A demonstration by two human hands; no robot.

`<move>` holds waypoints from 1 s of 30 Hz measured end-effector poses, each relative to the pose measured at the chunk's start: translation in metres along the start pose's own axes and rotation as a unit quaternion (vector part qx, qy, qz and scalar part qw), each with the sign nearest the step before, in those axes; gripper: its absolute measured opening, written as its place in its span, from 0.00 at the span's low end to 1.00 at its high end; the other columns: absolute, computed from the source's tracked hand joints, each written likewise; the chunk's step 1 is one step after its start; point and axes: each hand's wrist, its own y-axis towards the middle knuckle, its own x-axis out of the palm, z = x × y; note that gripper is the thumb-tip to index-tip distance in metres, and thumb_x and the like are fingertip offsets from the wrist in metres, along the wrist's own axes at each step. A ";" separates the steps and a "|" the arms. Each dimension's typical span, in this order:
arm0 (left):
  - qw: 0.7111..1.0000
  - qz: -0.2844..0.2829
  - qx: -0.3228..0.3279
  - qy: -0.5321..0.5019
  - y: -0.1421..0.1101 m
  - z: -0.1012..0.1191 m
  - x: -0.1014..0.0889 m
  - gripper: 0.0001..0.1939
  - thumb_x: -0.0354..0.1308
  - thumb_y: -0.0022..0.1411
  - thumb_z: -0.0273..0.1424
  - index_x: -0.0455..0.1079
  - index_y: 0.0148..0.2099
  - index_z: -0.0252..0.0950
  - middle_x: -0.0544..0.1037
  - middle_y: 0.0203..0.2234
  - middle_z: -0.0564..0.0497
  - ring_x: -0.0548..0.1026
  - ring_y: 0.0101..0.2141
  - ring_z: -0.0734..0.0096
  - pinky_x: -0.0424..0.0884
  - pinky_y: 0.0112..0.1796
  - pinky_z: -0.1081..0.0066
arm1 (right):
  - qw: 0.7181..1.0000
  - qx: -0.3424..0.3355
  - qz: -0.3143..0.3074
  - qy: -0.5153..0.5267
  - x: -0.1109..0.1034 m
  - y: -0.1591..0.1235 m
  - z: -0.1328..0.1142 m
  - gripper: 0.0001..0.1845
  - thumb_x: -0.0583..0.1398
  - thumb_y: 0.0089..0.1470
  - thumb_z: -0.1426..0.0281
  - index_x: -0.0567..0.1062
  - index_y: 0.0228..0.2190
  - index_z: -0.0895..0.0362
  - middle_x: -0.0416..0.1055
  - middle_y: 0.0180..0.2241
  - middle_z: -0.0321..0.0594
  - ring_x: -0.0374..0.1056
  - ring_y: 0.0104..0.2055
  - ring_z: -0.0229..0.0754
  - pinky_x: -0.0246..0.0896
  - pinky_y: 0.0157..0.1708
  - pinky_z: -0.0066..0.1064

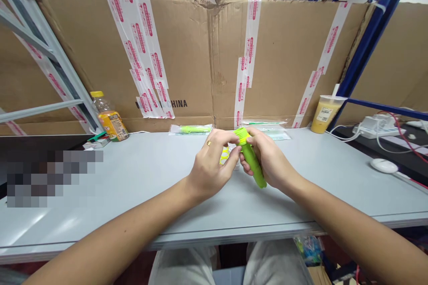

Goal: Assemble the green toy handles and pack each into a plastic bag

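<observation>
**Firm Grip on Something Lime Green**

A person at a pale grey table (100,231) holds a lime-green plastic tube (253,164) over the middle of the tabletop. Its ribbed cap (242,136) tilts up and away, while the lower end slants back toward the person's body. Whether that end touches the table is hard to tell.

The right hand (270,158) is closed around the barrel, its fingers wrapped well around it. The left hand (214,164), a gold ring (209,143) on one finger, curls in at the upper end, with its fingertips (232,136) at the cap.

The tube looks light and stiff, an easy one-handed load. Its smooth, glossy barrel may prove a little slick, but it offers the fullest hold, and the ribs should give the fingers extra purchase at the cap.

Yellow-green loops (224,156) lie just behind the left hand, partly hidden by it. Farther back, against a taped cardboard box (187,53), lies a clear packet holding a green item (190,129). A second clear packet (264,123) sits beside it, behind the tube.
</observation>
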 end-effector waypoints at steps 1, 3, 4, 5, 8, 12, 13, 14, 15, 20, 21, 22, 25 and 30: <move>1.000 -0.006 -0.002 -0.005 0.000 0.000 0.000 0.14 0.57 0.62 0.20 0.64 0.49 0.38 0.76 0.37 0.50 0.73 0.36 0.71 0.74 0.37 0.68 | 1.000 0.007 -0.001 0.013 0.000 0.000 -0.001 0.06 0.53 0.56 0.65 0.67 0.35 0.53 0.65 0.23 0.33 0.59 0.20 0.37 0.54 0.17 0.28; 1.000 -0.012 -0.004 -0.010 0.001 -0.001 0.000 0.14 0.57 0.62 0.19 0.65 0.48 0.38 0.76 0.36 0.50 0.73 0.35 0.72 0.74 0.37 0.68 | 0.999 0.019 -0.009 0.047 0.002 -0.001 -0.002 0.06 0.54 0.55 0.65 0.67 0.34 0.53 0.66 0.23 0.33 0.59 0.21 0.37 0.53 0.18 0.27; 1.000 -0.013 -0.004 -0.011 0.002 -0.001 -0.001 0.14 0.57 0.62 0.19 0.65 0.47 0.38 0.76 0.36 0.50 0.73 0.35 0.72 0.74 0.37 0.68 | 0.997 0.026 -0.015 0.065 0.003 -0.001 -0.004 0.06 0.54 0.55 0.64 0.67 0.33 0.53 0.66 0.23 0.34 0.59 0.21 0.37 0.53 0.18 0.28; 1.000 -0.013 -0.004 -0.011 0.003 -0.002 -0.002 0.14 0.58 0.62 0.19 0.65 0.47 0.37 0.76 0.36 0.50 0.73 0.35 0.72 0.74 0.37 0.68 | 0.996 0.032 -0.022 0.081 0.004 -0.001 -0.005 0.08 0.55 0.55 0.63 0.68 0.33 0.54 0.66 0.23 0.34 0.59 0.22 0.37 0.53 0.19 0.28; 1.000 -0.005 0.004 -0.008 0.005 -0.001 -0.004 0.15 0.58 0.61 0.19 0.65 0.48 0.38 0.76 0.36 0.50 0.73 0.36 0.70 0.74 0.37 0.67 | 0.994 0.041 -0.033 0.096 0.007 -0.003 -0.007 0.12 0.55 0.58 0.59 0.70 0.33 0.55 0.66 0.23 0.36 0.61 0.23 0.38 0.57 0.22 0.30; 1.000 0.009 0.023 0.006 0.007 0.002 -0.006 0.16 0.59 0.61 0.20 0.64 0.50 0.38 0.76 0.37 0.49 0.73 0.38 0.68 0.74 0.38 0.65 | 0.996 0.028 -0.040 0.073 0.009 -0.006 -0.008 0.09 0.58 0.58 0.62 0.71 0.35 0.55 0.67 0.25 0.34 0.63 0.26 0.38 0.60 0.29 0.31; 1.000 0.010 0.024 0.013 0.008 0.002 -0.006 0.16 0.59 0.61 0.20 0.64 0.49 0.38 0.76 0.37 0.49 0.73 0.38 0.68 0.74 0.39 0.65 | 0.996 0.027 -0.038 0.070 0.010 -0.006 -0.008 0.08 0.58 0.58 0.64 0.71 0.37 0.55 0.68 0.25 0.34 0.63 0.26 0.38 0.60 0.29 0.31; 0.999 0.010 0.023 0.021 0.008 0.003 -0.006 0.16 0.59 0.62 0.20 0.63 0.49 0.38 0.76 0.37 0.50 0.73 0.37 0.69 0.73 0.39 0.65 | 0.997 0.028 -0.033 0.070 0.010 -0.007 -0.008 0.08 0.59 0.57 0.65 0.71 0.38 0.55 0.68 0.25 0.34 0.63 0.27 0.38 0.60 0.30 0.31; 0.999 0.009 0.020 0.029 0.008 0.003 -0.005 0.15 0.59 0.62 0.20 0.63 0.49 0.38 0.76 0.36 0.50 0.72 0.36 0.69 0.73 0.39 0.65 | 0.997 0.031 -0.026 0.072 0.010 -0.007 -0.008 0.08 0.59 0.56 0.67 0.71 0.39 0.54 0.68 0.26 0.33 0.63 0.28 0.38 0.61 0.31 0.31; 0.999 -0.006 0.011 0.051 0.007 0.003 -0.006 0.15 0.57 0.64 0.21 0.62 0.50 0.39 0.75 0.37 0.50 0.72 0.36 0.69 0.73 0.40 0.65 | 0.992 0.026 -0.034 0.117 0.008 -0.004 -0.005 0.09 0.58 0.59 0.63 0.72 0.40 0.53 0.70 0.31 0.35 0.66 0.31 0.38 0.62 0.32 0.31; 0.999 -0.010 0.014 0.052 0.007 0.004 -0.006 0.14 0.57 0.64 0.21 0.62 0.50 0.39 0.75 0.37 0.50 0.72 0.36 0.69 0.73 0.40 0.65 | 0.992 0.022 -0.035 0.118 0.008 -0.004 -0.003 0.09 0.57 0.59 0.62 0.72 0.40 0.53 0.70 0.32 0.36 0.65 0.31 0.38 0.62 0.32 0.31; 0.998 -0.016 0.017 0.051 0.007 0.004 -0.006 0.14 0.56 0.64 0.20 0.62 0.50 0.38 0.75 0.37 0.50 0.72 0.36 0.69 0.72 0.39 0.65 | 0.993 0.020 -0.032 0.116 0.007 -0.003 -0.002 0.09 0.58 0.59 0.63 0.72 0.39 0.53 0.70 0.32 0.36 0.65 0.31 0.38 0.61 0.31 0.30; 0.998 -0.032 0.022 0.050 0.008 0.007 -0.008 0.13 0.55 0.63 0.19 0.63 0.47 0.38 0.75 0.35 0.50 0.71 0.36 0.68 0.72 0.39 0.65 | 0.994 0.011 -0.019 0.107 0.008 -0.003 0.000 0.07 0.58 0.57 0.66 0.71 0.38 0.54 0.69 0.30 0.36 0.64 0.29 0.38 0.60 0.29 0.30; 0.998 -0.025 0.019 0.051 0.008 0.006 -0.009 0.13 0.55 0.62 0.19 0.63 0.47 0.38 0.74 0.35 0.49 0.71 0.36 0.68 0.72 0.39 0.64 | 0.991 0.003 -0.026 0.133 0.009 -0.005 -0.003 0.08 0.57 0.56 0.70 0.70 0.40 0.51 0.70 0.32 0.34 0.63 0.28 0.37 0.59 0.31 0.30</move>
